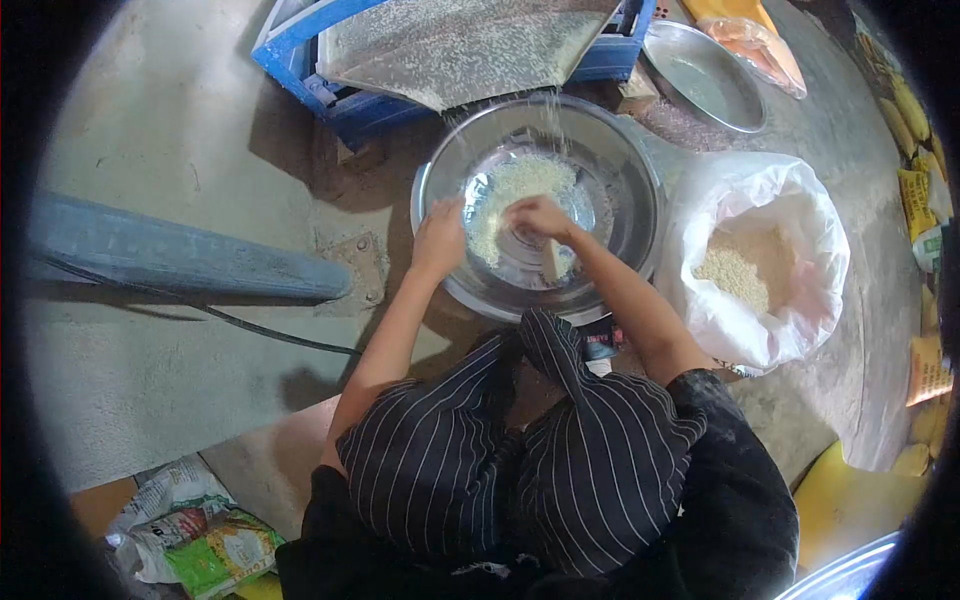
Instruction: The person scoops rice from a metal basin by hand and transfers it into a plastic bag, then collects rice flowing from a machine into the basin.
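A wide metal basin (627, 190) sits on the floor with pale, rice-like grain (537, 177) spread over its bottom. My right hand (540, 217) is over the grain, its fingers curled; whatever may be in them is hidden. At the basin's left side is my left hand (440, 240), with its fingertips blurred and pointing inward. Grain lies on a sloping metal chute (470, 45) above, and some falls from its lip into the basin. A small pale block-shaped thing (553, 262) shows below my right wrist.
An open white sack (685, 240) of grain stands right of the basin. Behind it lies a shallow metal pan (745, 110). The chute has a blue frame (290, 60). A blue-grey post (190, 245) and a black cable (255, 330) extend from the left. Printed bags (205, 520) lie lower left.
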`<state>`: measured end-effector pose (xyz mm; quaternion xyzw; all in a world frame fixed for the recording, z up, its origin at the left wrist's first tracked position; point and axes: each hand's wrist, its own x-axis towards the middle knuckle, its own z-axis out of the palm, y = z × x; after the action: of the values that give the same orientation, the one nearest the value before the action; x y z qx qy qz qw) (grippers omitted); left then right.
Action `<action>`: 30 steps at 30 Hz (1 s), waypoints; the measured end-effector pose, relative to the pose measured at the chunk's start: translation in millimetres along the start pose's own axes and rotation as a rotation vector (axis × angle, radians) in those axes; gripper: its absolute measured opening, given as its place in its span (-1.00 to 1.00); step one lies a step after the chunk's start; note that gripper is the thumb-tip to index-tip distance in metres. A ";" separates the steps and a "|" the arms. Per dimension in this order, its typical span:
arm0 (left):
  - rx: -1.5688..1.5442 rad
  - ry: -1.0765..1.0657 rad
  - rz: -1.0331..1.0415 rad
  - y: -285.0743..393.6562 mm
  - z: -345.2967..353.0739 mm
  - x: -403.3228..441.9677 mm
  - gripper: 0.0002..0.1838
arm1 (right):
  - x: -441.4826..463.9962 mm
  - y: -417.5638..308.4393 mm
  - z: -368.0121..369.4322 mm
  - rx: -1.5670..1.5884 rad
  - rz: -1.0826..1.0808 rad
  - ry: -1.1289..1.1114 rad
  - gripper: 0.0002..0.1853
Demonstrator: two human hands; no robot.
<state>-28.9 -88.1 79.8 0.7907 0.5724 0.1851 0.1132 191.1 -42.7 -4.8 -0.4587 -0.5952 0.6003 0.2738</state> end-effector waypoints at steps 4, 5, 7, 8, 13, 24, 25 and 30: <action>0.145 -0.309 -0.023 1.0 4.1 7.9 -0.54 | 4.5 -28.9 -28.3 -0.390 -0.007 0.605 -0.60; 0.243 -0.364 -0.024 2.6 8.1 8.7 -0.52 | 11.9 -22.7 -35.3 -0.385 0.003 0.602 -0.60; 0.268 -0.385 -0.049 3.4 24.7 8.2 -0.48 | 30.9 -3.1 -50.9 -0.955 -0.286 0.754 -0.44; 0.293 -0.390 -0.076 1.0 34.3 9.7 -0.45 | 35.2 3.9 -55.1 -0.951 -0.288 0.758 -0.44; 0.449 -0.655 -0.144 5.9 56.6 2.4 0.01 | 63.8 50.9 -29.3 -1.143 -0.338 0.401 -0.31; 0.780 -0.649 -0.104 -12.2 82.3 19.1 0.23 | 1.2 -13.7 40.6 -1.041 -0.522 0.292 -0.31; 0.724 -0.679 -0.125 -7.1 75.5 21.3 0.26 | -5.5 -10.9 41.2 -1.103 -0.515 0.210 -0.29; 0.575 -0.500 0.010 -14.4 87.6 16.7 -0.16 | -0.1 -3.4 46.0 -1.113 -0.503 0.166 -0.26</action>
<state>0.3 -64.8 -2.4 0.8138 0.5517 -0.1812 0.0217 150.1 -63.6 -7.4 -0.4236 -0.8860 0.0789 0.1716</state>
